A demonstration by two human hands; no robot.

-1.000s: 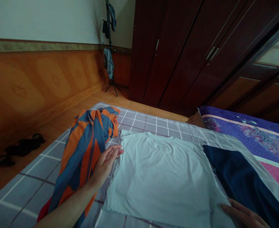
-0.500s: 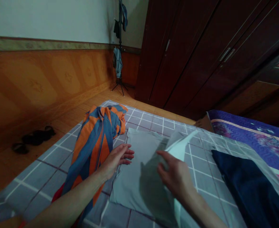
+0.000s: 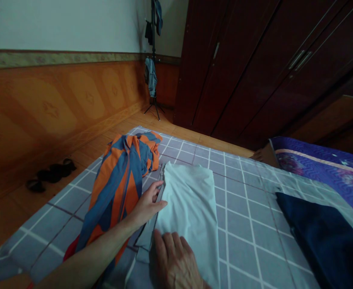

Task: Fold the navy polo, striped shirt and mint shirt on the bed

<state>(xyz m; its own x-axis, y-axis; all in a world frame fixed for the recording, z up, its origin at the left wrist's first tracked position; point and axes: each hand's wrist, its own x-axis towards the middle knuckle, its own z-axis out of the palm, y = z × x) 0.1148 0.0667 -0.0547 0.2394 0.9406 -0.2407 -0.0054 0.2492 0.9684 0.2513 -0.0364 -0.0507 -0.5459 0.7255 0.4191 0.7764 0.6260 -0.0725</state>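
Observation:
A pale grey-green garment, perhaps a shirt, lies folded lengthwise into a narrow panel on the checked bedspread. At its left edge is my left hand, thumb apart from the fingers and tips touching the cloth. Across the near part of the panel, my right hand rests palm down with fingers stretched out. A strip of the under layer shows past the left fold. An orange and blue striped garment lies loosely bunched to the left, partly behind my left forearm.
Dark navy folded cloth lies on the checked bedspread at the right. Beyond are a purple floral mattress and a dark wooden wardrobe. A coat stand stands in the corner; black footwear is on the floor.
The garment's right side has been folded over to the left, making the panel narrower. My right hand has moved left and down onto it; my left hand stays by the left edge.

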